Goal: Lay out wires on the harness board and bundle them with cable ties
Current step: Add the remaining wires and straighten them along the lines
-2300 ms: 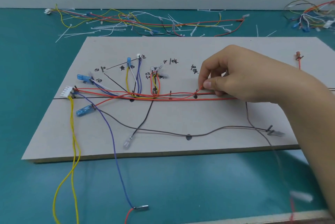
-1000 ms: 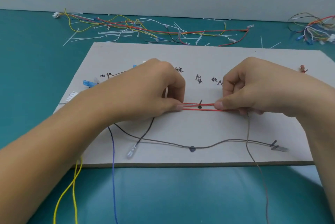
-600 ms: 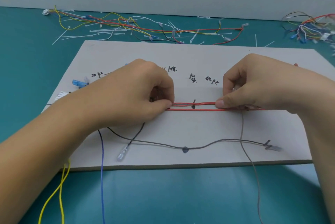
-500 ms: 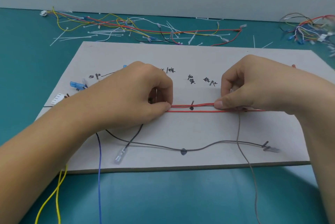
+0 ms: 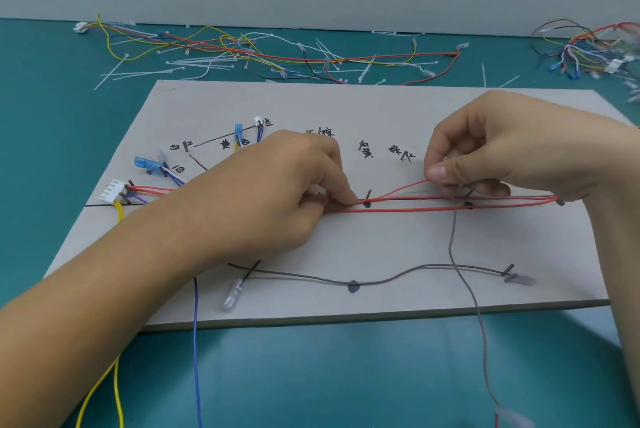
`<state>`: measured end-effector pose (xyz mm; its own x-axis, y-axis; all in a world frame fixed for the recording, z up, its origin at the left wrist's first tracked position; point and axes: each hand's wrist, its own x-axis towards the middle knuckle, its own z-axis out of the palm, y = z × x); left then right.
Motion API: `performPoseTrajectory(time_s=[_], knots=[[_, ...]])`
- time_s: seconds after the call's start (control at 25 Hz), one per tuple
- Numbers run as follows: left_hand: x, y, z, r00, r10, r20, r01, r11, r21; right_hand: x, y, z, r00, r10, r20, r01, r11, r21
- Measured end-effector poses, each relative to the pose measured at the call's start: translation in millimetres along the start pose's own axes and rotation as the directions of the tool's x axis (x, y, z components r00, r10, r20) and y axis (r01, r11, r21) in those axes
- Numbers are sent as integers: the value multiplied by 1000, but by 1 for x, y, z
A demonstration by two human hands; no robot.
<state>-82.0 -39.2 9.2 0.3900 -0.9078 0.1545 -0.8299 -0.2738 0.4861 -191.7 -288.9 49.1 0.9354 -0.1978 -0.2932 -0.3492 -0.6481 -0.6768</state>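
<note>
**Two hands work the red wires**

Both hands sit on the harness board. The left hand, fingers curled, pinches the red wires down beside a black peg near the middle. The right hand, at 3 o'clock, pinches one red strand. A moment ago that strand lay flat. Now it slopes up from the peg to the thumb. The left arm hides the wires at 8 o'clock. A grey wire crosses at 6 o'clock. Loose wires and white cable ties lie at 12 o'clock.
</note>
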Motion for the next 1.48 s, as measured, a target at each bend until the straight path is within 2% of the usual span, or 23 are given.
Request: performPoseTrajectory(time_s=[0.16, 0.36, 0.6, 1.0, 1.48], knots=[[0, 1, -1, 1000, -16, 17, 17, 1000, -13, -1, 6, -7, 996, 48, 76, -49, 999, 18], [1, 2, -1, 999, -27, 24, 27, 1000, -2, 3, 9, -4, 998, 52, 20, -50, 993, -109], [1, 3, -1, 999, -40, 28, 41, 999, -18, 2, 8, -5, 1000, -16, 6, 16, 983, -184], [0, 8, -3, 996, -72, 45, 72, 997, 3, 21, 7, 13, 975, -6, -221, -58, 958, -282], [0, 10, -3, 996, -84, 43, 85, 996, -13, 29, 7, 24, 959, -14, -285, -54, 971, -231]])
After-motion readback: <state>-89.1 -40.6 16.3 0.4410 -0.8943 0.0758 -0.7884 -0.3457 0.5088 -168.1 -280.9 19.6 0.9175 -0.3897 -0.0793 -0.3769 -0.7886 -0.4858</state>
